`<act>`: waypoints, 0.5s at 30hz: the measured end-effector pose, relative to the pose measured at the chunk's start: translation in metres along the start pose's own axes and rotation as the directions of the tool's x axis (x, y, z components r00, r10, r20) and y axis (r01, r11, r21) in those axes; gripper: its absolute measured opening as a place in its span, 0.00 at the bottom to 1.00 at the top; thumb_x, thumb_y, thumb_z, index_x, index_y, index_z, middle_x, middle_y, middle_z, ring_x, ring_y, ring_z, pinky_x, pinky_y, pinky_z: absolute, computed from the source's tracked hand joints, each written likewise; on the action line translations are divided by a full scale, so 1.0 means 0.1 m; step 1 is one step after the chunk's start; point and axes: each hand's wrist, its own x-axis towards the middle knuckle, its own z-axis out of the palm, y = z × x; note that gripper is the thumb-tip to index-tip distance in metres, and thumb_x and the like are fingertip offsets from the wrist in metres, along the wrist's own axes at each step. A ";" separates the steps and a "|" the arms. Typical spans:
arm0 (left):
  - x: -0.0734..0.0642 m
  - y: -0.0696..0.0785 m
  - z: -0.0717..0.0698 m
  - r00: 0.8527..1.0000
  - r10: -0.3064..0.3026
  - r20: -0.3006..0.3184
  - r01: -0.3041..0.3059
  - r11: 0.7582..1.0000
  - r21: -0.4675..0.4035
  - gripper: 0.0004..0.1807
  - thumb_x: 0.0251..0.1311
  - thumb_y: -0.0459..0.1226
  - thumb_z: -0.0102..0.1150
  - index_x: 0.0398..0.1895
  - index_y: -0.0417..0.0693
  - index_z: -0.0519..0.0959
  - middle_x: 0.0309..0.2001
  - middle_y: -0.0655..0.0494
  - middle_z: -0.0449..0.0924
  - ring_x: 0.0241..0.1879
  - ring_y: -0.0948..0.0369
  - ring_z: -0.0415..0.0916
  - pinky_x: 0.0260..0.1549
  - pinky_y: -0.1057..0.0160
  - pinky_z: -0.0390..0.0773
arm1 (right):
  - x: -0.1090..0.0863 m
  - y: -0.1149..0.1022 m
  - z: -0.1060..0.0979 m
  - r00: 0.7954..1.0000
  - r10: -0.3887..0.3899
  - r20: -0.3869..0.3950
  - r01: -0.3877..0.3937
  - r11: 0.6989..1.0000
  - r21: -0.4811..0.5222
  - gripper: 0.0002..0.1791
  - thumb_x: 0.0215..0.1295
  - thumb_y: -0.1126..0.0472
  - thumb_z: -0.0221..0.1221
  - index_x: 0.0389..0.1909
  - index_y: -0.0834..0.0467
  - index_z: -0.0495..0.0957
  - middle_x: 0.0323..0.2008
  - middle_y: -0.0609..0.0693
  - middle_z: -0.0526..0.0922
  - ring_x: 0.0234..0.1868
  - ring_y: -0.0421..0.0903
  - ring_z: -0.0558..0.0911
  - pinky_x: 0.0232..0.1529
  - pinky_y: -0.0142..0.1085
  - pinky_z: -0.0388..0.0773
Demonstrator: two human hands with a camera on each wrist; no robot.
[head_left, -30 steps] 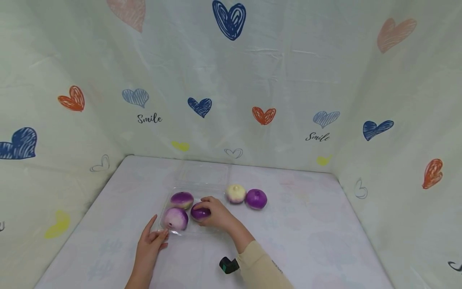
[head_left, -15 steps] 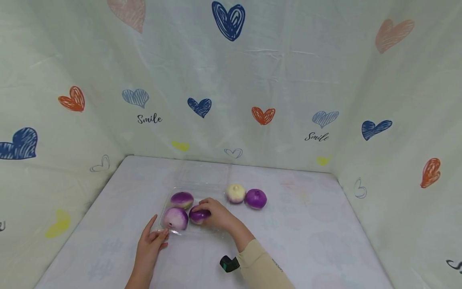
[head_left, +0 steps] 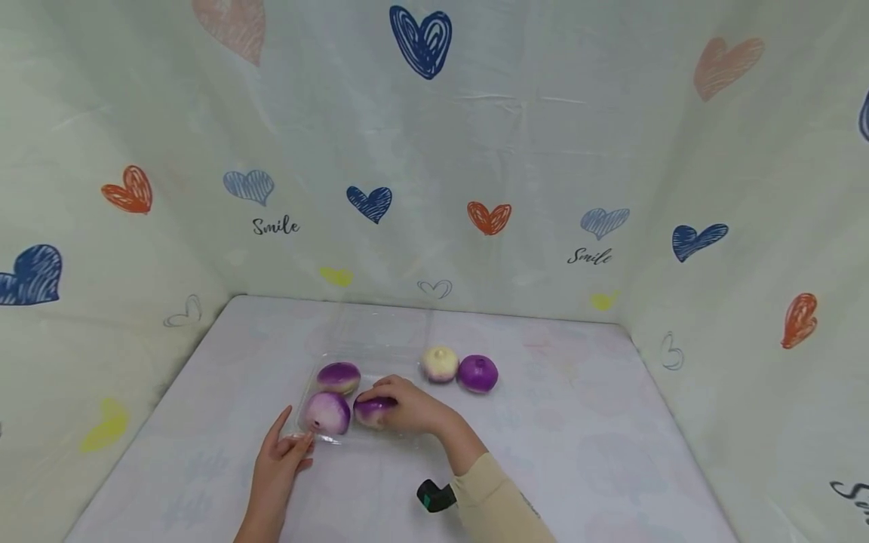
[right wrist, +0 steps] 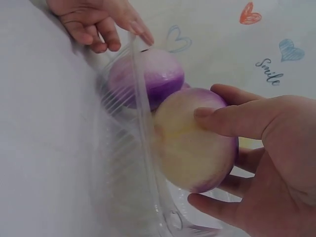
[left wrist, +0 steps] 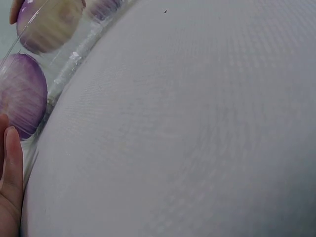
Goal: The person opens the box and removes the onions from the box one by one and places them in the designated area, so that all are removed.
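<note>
In the head view, my right hand (head_left: 414,407) holds a purple-and-white onion-shaped vegetable (head_left: 370,413) inside the clear plastic container (head_left: 407,434). The right wrist view shows the thumb on the pale underside of this vegetable (right wrist: 190,148), the other fingers around its far side. My left hand (head_left: 277,464) is at the container's near left corner, its thumb (head_left: 305,443) at the front rim and its index finger stretched along the left side. Two similar vegetables sit in the container's left part: a pale purple one (head_left: 327,413) in front, a darker one (head_left: 338,376) behind.
Right of the container, a cream vegetable (head_left: 440,363) and a deep purple one (head_left: 478,373) stand side by side on the white table (head_left: 577,452). The container's transparent lid (head_left: 380,328) lies folded back behind it. A heart-printed curtain (head_left: 434,151) encloses the table.
My right hand has shifted the held vegetable slightly left and toward me, tilting it so more of its pale side shows. The left hand stays at the corner. The head view has panned slightly right.
</note>
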 end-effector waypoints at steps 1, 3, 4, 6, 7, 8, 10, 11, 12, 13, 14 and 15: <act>0.00 0.00 0.00 1.000 -0.001 -0.001 0.001 1.000 -0.002 0.41 0.67 0.37 0.60 0.78 0.52 0.50 0.30 0.64 0.81 0.34 0.69 0.78 0.33 0.70 0.80 | -0.02 -0.01 -0.02 1.000 -0.009 -0.005 0.009 1.000 0.015 0.25 0.60 0.71 0.61 0.58 0.50 0.80 0.54 0.48 0.74 0.57 0.40 0.70 0.60 0.33 0.66; 0.00 0.00 0.00 1.000 -0.004 0.002 0.004 1.000 0.002 0.41 0.67 0.37 0.60 0.78 0.52 0.49 0.30 0.64 0.81 0.34 0.69 0.78 0.33 0.70 0.80 | -0.06 -0.02 -0.07 1.000 -0.020 -0.013 0.020 0.999 0.044 0.25 0.61 0.72 0.60 0.58 0.51 0.80 0.55 0.48 0.73 0.58 0.40 0.69 0.61 0.33 0.65; 0.01 -0.01 0.00 1.000 -0.007 0.004 0.007 1.000 0.002 0.41 0.67 0.37 0.60 0.78 0.53 0.49 0.31 0.64 0.81 0.34 0.69 0.78 0.33 0.70 0.80 | -0.07 -0.01 -0.09 0.999 -0.026 -0.019 0.027 0.998 0.053 0.24 0.62 0.72 0.58 0.58 0.52 0.80 0.55 0.49 0.73 0.58 0.40 0.69 0.61 0.33 0.65; 0.01 -0.01 0.00 1.000 -0.011 0.006 0.011 1.000 0.006 0.41 0.67 0.38 0.59 0.78 0.55 0.49 0.31 0.64 0.81 0.35 0.69 0.78 0.33 0.70 0.80 | -0.11 0.00 -0.12 0.999 -0.033 -0.030 0.035 0.997 0.072 0.24 0.62 0.73 0.57 0.58 0.53 0.80 0.56 0.50 0.73 0.59 0.41 0.69 0.62 0.34 0.65; 0.01 -0.01 -0.01 1.000 -0.012 0.007 0.012 1.000 0.007 0.41 0.67 0.38 0.59 0.78 0.55 0.49 0.31 0.65 0.81 0.35 0.69 0.78 0.33 0.70 0.80 | -0.13 0.01 -0.14 0.999 -0.031 -0.034 0.033 0.996 0.082 0.24 0.63 0.73 0.56 0.58 0.53 0.80 0.56 0.50 0.72 0.60 0.42 0.68 0.62 0.34 0.64; 0.01 -0.01 -0.01 1.000 -0.012 0.007 0.012 1.000 0.005 0.41 0.67 0.39 0.60 0.78 0.55 0.49 0.31 0.65 0.81 0.35 0.70 0.78 0.33 0.70 0.80 | -0.15 0.01 -0.15 0.999 -0.024 -0.036 0.027 0.995 0.095 0.23 0.64 0.73 0.56 0.58 0.53 0.79 0.57 0.51 0.72 0.61 0.42 0.68 0.63 0.35 0.64; 0.01 -0.02 -0.01 1.000 -0.009 0.006 0.009 1.000 -0.002 0.42 0.67 0.38 0.60 0.78 0.55 0.49 0.31 0.65 0.81 0.35 0.70 0.78 0.33 0.70 0.80 | -0.19 0.03 -0.18 0.999 -0.006 -0.039 0.011 0.992 0.123 0.22 0.66 0.72 0.55 0.59 0.53 0.79 0.59 0.51 0.70 0.62 0.43 0.67 0.63 0.36 0.64; 0.01 -0.02 0.00 1.000 -0.005 0.006 0.005 1.000 -0.004 0.42 0.67 0.38 0.60 0.78 0.54 0.49 0.31 0.65 0.81 0.35 0.70 0.78 0.33 0.70 0.80 | -0.21 0.04 -0.19 0.999 0.004 -0.040 0.002 0.990 0.139 0.22 0.67 0.71 0.54 0.59 0.52 0.79 0.60 0.51 0.70 0.63 0.44 0.66 0.64 0.37 0.64; 0.01 -0.02 0.00 1.000 -0.002 0.006 0.002 1.000 -0.008 0.42 0.66 0.38 0.60 0.78 0.53 0.49 0.31 0.65 0.81 0.35 0.70 0.78 0.33 0.70 0.80 | -0.23 0.05 -0.20 0.999 0.013 -0.042 -0.007 0.989 0.148 0.21 0.68 0.70 0.54 0.59 0.52 0.79 0.60 0.51 0.70 0.63 0.44 0.66 0.64 0.37 0.63; 0.01 -0.02 0.00 1.000 0.000 0.005 0.000 1.000 -0.012 0.42 0.66 0.39 0.61 0.78 0.52 0.49 0.31 0.65 0.81 0.35 0.70 0.78 0.33 0.70 0.80 | -0.25 0.06 -0.22 0.999 0.021 -0.045 -0.014 0.987 0.162 0.20 0.69 0.69 0.53 0.59 0.52 0.79 0.61 0.51 0.69 0.64 0.44 0.66 0.65 0.38 0.63; 0.01 -0.02 0.00 1.000 0.004 0.005 -0.004 1.000 -0.016 0.42 0.66 0.39 0.61 0.78 0.52 0.50 0.30 0.66 0.81 0.35 0.70 0.79 0.33 0.70 0.80 | -0.26 0.07 -0.23 0.999 0.023 -0.049 -0.014 0.985 0.173 0.19 0.70 0.69 0.53 0.58 0.53 0.79 0.61 0.52 0.69 0.64 0.45 0.66 0.65 0.38 0.63; 0.00 -0.02 0.00 1.000 0.007 0.004 -0.007 1.000 -0.018 0.42 0.66 0.39 0.61 0.78 0.51 0.50 0.30 0.66 0.81 0.35 0.70 0.79 0.33 0.70 0.80 | -0.28 0.07 -0.25 0.998 0.023 -0.056 -0.012 0.983 0.185 0.19 0.70 0.69 0.53 0.58 0.53 0.79 0.61 0.52 0.70 0.64 0.46 0.66 0.65 0.39 0.63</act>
